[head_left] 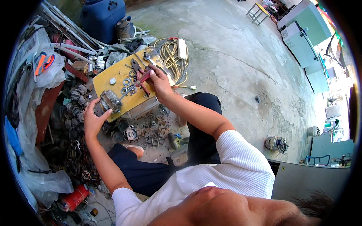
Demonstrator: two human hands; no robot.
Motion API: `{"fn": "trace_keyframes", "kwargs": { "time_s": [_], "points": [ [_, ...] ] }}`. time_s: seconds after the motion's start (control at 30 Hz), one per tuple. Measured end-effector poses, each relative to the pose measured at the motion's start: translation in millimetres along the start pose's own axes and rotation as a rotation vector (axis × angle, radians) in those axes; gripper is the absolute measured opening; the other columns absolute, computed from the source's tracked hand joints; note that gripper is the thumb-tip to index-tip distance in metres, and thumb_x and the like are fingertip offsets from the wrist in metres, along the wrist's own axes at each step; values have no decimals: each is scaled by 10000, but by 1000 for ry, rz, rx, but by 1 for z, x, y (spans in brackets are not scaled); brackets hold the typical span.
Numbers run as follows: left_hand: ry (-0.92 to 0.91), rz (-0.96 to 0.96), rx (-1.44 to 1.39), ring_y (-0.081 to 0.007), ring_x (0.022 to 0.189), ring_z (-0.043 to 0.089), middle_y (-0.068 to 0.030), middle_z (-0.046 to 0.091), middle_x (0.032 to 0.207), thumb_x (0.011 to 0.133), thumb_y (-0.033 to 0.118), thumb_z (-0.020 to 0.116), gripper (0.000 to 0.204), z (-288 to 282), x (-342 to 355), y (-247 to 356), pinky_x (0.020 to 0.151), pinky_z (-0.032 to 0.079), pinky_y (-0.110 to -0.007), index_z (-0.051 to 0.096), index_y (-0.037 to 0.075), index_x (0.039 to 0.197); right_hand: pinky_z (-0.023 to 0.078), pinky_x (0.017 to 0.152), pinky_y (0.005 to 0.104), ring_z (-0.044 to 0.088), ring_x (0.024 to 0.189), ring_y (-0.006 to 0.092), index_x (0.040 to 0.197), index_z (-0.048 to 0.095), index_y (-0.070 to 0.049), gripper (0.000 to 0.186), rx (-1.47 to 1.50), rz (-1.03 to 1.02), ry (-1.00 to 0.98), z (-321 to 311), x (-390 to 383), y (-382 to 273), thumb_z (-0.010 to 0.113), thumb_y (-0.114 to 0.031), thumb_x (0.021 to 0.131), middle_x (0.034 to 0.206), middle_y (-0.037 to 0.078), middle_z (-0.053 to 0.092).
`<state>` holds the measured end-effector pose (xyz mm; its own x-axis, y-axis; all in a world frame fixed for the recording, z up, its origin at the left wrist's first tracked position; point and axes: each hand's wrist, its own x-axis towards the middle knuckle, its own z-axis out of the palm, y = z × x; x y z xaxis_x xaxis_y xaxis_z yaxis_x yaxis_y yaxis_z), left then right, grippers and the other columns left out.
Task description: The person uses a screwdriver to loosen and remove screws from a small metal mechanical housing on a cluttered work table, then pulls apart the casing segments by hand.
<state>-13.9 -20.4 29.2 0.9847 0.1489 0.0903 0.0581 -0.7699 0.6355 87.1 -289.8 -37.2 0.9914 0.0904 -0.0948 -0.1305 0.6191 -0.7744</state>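
Note:
My left hand (95, 119) is wrapped around a small metal motor part (109, 100), its thumb on the near side and its fingers on the far side. The part sits at the near left edge of a yellow worktop (113, 77). In my right hand (161, 86) is a screwdriver (143, 78) with a red handle. Its shaft slants down left, the tip at or against the motor part; exact contact is hard to see. Pliers (136, 66) with red handles lie beside it, partly covered. Around them are bearings and rings (126, 82), a white round piece (112, 81) and a wrench (148, 57).
Coiled yellow cable (166, 51) with a white power strip (182, 49) lies beyond the worktop. Scrap motor parts (77, 94) and plastic bags (52, 77) crowd the left. A blue barrel (102, 20) stands at the back. A power tool (174, 141) lies on the floor near my feet.

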Motion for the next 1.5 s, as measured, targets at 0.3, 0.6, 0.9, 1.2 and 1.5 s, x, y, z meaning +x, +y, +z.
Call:
{"fn": "trace_keyframes", "kwargs": {
  "time_s": [0.3, 0.6, 0.9, 1.2, 1.5],
  "points": [
    [-8, 10, -17, -332, 1192, 509, -155, 593, 1234, 655, 260, 832, 638, 1, 1, -1, 1022, 381, -428, 603, 91, 1226, 501, 914, 298, 619, 1050, 172, 1278, 493, 9, 316, -58, 5, 102, 14, -11, -18, 515, -156, 1009, 1201, 103, 619],
    [-11, 11, -3, -330, 1185, 515, -149, 598, 1238, 660, 273, 833, 635, -1, 0, -1, 1021, 381, -421, 602, 95, 1225, 504, 886, 278, 646, 989, 169, 1262, 542, 12, 308, -47, 54, 105, 11, -6, -20, 518, -166, 1013, 1069, 97, 678],
    [-20, 23, -33, -329, 1181, 518, -160, 604, 1226, 666, 283, 829, 642, 1, 1, -6, 1018, 384, -417, 599, 87, 1232, 497, 969, 290, 631, 1102, 201, 1359, 476, -19, 364, 4, 39, -5, -4, 4, -4, 473, -171, 1028, 1205, 136, 638],
    [-19, 28, -8, -324, 1182, 521, -154, 607, 1233, 667, 275, 828, 635, 1, 1, -1, 1021, 383, -415, 599, 86, 1229, 465, 909, 263, 602, 1003, 139, 1352, 497, -42, 347, -10, -29, 28, -5, 6, -2, 474, -164, 1028, 1115, 66, 648],
    [-16, 29, -17, -320, 1171, 535, -134, 625, 1225, 671, 317, 826, 636, 0, 1, -4, 1029, 360, -406, 605, 91, 1223, 506, 948, 290, 623, 1082, 224, 1305, 491, 26, 364, -1, 27, -26, -2, 4, -11, 525, -188, 1012, 1201, 141, 595]
  ]
}}
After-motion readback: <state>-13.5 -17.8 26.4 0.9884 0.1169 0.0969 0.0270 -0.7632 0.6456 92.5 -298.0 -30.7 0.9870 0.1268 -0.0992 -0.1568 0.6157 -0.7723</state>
